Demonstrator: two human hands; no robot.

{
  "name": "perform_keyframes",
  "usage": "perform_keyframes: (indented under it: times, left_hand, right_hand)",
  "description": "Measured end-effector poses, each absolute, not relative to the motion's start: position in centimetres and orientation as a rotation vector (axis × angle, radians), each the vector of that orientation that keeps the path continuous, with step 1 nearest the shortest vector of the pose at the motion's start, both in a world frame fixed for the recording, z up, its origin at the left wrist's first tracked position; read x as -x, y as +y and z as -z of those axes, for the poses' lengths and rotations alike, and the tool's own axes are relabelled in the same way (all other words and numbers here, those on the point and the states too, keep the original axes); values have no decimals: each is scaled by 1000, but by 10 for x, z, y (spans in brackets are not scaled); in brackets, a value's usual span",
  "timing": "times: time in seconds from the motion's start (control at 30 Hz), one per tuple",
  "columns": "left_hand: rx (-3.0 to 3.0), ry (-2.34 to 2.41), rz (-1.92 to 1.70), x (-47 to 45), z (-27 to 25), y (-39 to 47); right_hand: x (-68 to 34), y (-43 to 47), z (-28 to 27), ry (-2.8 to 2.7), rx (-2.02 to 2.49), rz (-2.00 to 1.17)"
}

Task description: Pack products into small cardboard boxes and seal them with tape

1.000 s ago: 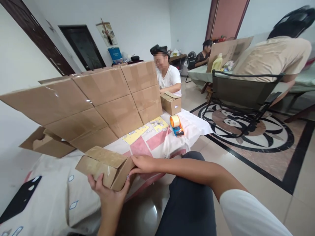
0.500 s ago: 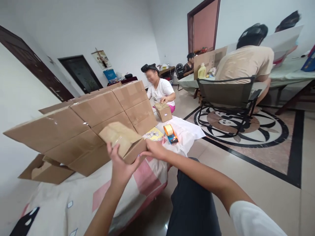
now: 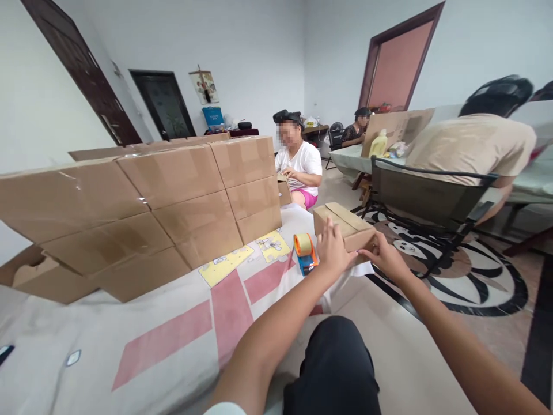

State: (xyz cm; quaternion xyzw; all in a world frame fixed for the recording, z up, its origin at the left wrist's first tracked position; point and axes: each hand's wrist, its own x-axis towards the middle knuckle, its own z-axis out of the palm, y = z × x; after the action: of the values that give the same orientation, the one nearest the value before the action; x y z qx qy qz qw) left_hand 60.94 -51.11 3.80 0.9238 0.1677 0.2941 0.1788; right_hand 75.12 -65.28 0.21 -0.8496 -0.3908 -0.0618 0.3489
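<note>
A small brown cardboard box (image 3: pixel 345 226) is held up between both hands, over the right edge of the cloth-covered surface (image 3: pixel 173 323). My left hand (image 3: pixel 333 249) presses against its near left side, fingers reaching toward the top. At the near right corner my right hand (image 3: pixel 382 253) grips the box with thumb and fingers. The box's top flaps look closed, and its far side is hidden. Just left of my left hand stands an orange and blue tape dispenser (image 3: pixel 306 253) with a roll of tape.
Stacked cardboard boxes (image 3: pixel 181 196) form a wall on the left, with an open box (image 3: pixel 56 282) beside it. Behind it a person in a white shirt (image 3: pixel 305 161) handles another box (image 3: pixel 284 191). A folding chair (image 3: pixel 427 202) with a seated person stands at right.
The box has moved right, away from the stack, with both hands still on it. My view has turned left. The other person's box now shows mostly behind the stack.
</note>
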Motion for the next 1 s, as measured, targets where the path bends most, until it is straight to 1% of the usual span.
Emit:
perform_keyframes:
  times: [0.13, 0.23, 0.3, 0.4, 0.57, 0.67, 0.73, 0.8, 0.83, 0.9, 0.97, 1.0]
  left_hand:
    - [-2937, 578, -666, -624, -38, -490]
    - [-3021, 625, -554, -609, -56, -464]
    - [-3036, 577, -660, -579, -66, -446]
    - [-3041, 488, -900, -503, -69, -419]
    - [-3105, 432, -1255, -339, -40, -376]
    - [-3107, 578, -1309, -245, -19, -362]
    - [-3079, 682, -1276, -198, -8, -364]
    - [-3034, 705, -1212, -170, -1, -371]
    - [-3010, 676, -1188, -162, 0, -374]
    - [-2950, 589, -1180, -151, -5, -378]
    - [-2886, 556, -1198, -142, -17, -381]
    - [-2857, 568, -1189, -136, -23, -382]
  right_hand:
    - [-773, -620, 32, -992, 2114, 53]
    - [-785, -581, 30, -1059, 2222, 81]
    - [-790, -547, 19, -1115, 2367, 79]
    - [-788, -485, -4, -1126, 2570, 77]
    - [-765, -405, -44, -836, 2761, -103]
    - [-731, -400, -52, -888, 2711, -279]
    - [-704, -411, -41, -982, 2683, -381]
    - [-686, -424, -24, -1120, 2640, -341]
    - [-683, -428, -15, -1148, 2646, -285]
    - [-685, -431, -5, -1191, 2494, -133]
    - [-690, -425, -11, -1265, 2380, -163]
    - [-689, -419, -19, -1320, 2298, -116]
